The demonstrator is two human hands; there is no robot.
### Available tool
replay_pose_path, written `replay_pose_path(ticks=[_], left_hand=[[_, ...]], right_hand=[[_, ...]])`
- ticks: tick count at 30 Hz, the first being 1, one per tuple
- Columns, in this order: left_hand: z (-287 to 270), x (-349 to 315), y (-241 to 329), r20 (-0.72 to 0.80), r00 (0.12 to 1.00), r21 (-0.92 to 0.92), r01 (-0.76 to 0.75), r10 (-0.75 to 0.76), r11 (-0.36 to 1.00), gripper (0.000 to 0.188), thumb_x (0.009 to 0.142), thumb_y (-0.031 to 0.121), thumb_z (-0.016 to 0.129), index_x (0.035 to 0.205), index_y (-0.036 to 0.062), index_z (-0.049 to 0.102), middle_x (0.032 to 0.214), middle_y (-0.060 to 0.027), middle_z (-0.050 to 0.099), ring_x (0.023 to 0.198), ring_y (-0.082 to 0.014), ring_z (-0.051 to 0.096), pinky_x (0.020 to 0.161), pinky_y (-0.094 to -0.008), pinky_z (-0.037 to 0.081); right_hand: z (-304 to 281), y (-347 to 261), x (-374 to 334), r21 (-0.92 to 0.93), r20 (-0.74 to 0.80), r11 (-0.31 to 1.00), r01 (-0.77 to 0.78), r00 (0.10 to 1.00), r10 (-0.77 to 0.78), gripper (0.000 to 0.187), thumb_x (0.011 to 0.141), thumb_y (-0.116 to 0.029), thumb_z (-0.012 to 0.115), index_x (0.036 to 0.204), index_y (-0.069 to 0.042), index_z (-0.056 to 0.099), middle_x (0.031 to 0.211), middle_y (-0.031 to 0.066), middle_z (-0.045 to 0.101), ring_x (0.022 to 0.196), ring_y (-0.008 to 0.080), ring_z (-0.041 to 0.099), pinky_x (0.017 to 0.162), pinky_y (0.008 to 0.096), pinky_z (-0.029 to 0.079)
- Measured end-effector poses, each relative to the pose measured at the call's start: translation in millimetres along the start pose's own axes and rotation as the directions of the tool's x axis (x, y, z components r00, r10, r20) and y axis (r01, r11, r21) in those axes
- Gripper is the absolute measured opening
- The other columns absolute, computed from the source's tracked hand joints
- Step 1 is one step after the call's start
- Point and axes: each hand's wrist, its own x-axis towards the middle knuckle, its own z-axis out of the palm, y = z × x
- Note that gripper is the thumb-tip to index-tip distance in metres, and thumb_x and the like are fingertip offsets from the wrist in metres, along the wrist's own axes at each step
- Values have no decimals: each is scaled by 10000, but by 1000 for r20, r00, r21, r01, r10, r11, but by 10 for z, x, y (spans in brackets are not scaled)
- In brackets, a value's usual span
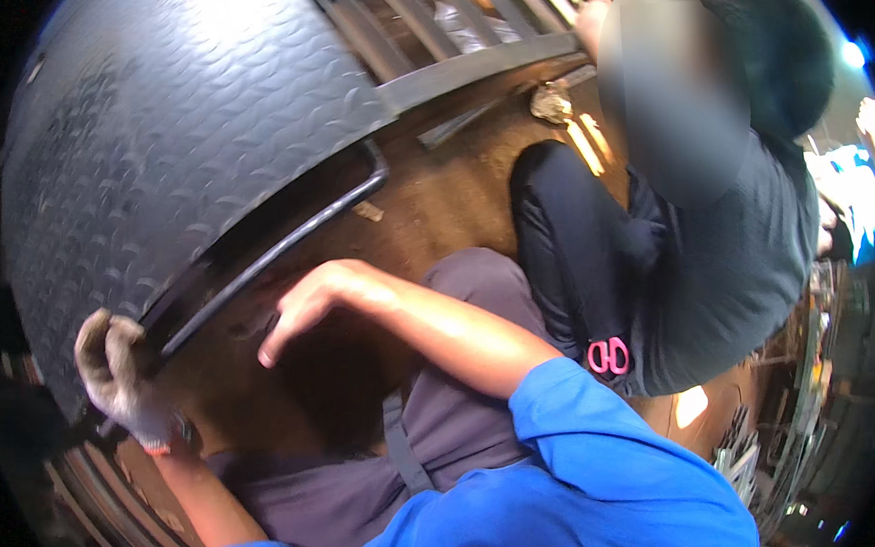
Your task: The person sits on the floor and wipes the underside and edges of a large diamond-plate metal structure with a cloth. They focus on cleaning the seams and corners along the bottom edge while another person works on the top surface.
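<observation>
A: The blue shirt [532, 508] fills the lower foreground, on the wearer, who is low down with knees bent. Where's the thing being worked at?

B: Upper left: a black tread-plate panel [179, 139], with a bent bar [276, 253] along its near edge.

A: And the hands?

B: The left hand [113, 374], gloved, is at the panel's lower corner, fingers partly bent; I can't tell whether it grips or touches. The right hand [304, 304], bare, droops near the bar, nothing visible in it; its grasp is hidden.

A: What would good handling be?

B: I'd keep the glove on the metal edge, bare fingers out of the gap under the panel, and check with the neighbour before shifting anything.

A: Farther out?

B: Brown floor [434, 209], a slatted metal frame [485, 72], and a crouching co-worker [728, 276] in dark clothes, pink looped handles [609, 356] at the hip.
</observation>
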Motion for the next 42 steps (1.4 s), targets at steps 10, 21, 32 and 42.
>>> replay_pose_path(ticks=[10,21,32,42], left_hand=[[3,1,103,9,1000,42,-10,10,999,189,934,-31,664,1118,6,641,985,-72,673,808,-123,647,722,-259,537],[36,-19,22,72,991,20,-111,109,994,203,927,-69,643,1124,-20,630,999,-94,672,824,-150,655,750,-289,547],[-6,-42,-31,40,991,1,-124,124,992,206,929,-61,648,1131,-22,633,982,-115,678,811,-173,665,741,-301,559],[70,-1,-42,14,988,46,-156,156,987,193,932,-49,645,1123,-17,646,967,-102,674,791,-157,649,707,-285,544]], right_hand=[[206,29,339,590,-668,558,584,741,-70,346,1021,-327,614,1213,-39,626,1095,68,665,981,155,636,874,330,525],[126,-95,441,862,-507,-24,506,861,-32,477,960,-449,681,1242,-66,648,1139,114,722,963,229,706,818,431,599],[62,-157,504,833,-551,-33,552,824,-128,256,983,-245,670,1091,-14,696,1071,156,749,949,235,732,829,372,598],[249,-232,722,753,-645,-202,626,763,-41,193,936,-251,697,924,-62,658,910,149,748,798,267,740,714,398,602]])
